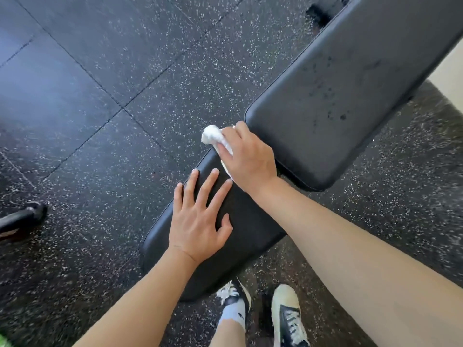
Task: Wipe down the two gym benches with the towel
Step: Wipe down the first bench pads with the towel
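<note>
White towel (pixel 215 139) bunched at black bench (pixel 250 229) seat's far end.

We are in a gym, and the floor tells us so first: dark rubber tiles (pixel 105 78) flecked with pale specks, laid in large squares with visible seams. Two black padded bench cushions fill the middle of our view, a seat pad (pixel 240 221) near us and a longer back pad (pixel 350 78) beyond it, with dark droplets on its surface. At the left edge we see a black rubber-capped equipment foot (pixel 27 216). Below, we wear lace-up sneakers (pixel 288 316).
</note>
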The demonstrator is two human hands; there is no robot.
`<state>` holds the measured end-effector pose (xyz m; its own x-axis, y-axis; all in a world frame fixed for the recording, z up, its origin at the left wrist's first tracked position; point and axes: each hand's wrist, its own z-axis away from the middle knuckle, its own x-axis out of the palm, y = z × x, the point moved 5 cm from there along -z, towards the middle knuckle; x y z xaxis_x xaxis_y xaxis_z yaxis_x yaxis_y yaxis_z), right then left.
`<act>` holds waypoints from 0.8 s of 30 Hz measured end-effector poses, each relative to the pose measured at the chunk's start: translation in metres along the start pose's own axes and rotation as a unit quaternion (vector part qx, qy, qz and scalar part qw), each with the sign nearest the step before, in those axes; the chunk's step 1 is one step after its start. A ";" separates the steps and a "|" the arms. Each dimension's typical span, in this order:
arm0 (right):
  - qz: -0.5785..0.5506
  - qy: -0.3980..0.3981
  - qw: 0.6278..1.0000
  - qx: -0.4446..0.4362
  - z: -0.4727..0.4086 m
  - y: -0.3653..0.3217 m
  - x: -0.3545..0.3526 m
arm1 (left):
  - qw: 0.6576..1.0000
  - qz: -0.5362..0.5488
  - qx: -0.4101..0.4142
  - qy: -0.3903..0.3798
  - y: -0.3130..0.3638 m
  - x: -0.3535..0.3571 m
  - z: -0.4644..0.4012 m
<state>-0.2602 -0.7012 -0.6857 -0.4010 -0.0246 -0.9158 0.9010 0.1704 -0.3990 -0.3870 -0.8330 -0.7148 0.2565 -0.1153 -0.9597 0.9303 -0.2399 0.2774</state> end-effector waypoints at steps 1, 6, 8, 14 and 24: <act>-0.010 -0.001 1.000 0.000 0.003 0.001 -0.001 | 1.000 -0.001 0.001 -0.004 0.000 0.001 0.000; 0.008 -0.020 0.999 -0.042 0.063 0.022 -0.016 | 1.000 0.002 0.005 -0.007 -0.002 0.003 0.001; 0.012 -0.057 0.997 -0.060 0.101 0.041 -0.025 | 1.000 0.007 0.004 -0.010 -0.002 0.002 0.002; 0.007 -0.058 0.991 -0.119 0.086 0.051 -0.026 | 0.998 0.027 -0.055 -0.023 0.010 -0.010 -0.006; -0.093 -0.046 0.984 -0.148 -0.003 0.026 -0.061 | 0.951 0.108 -0.288 0.029 0.044 -0.024 -0.063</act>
<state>-0.2127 -0.6925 -0.6404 -0.5256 -0.1702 -0.8335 0.7200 0.4329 -0.5424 -0.3361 -0.7801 -0.6829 0.4559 -0.0441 -0.8890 0.8397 0.3525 0.4131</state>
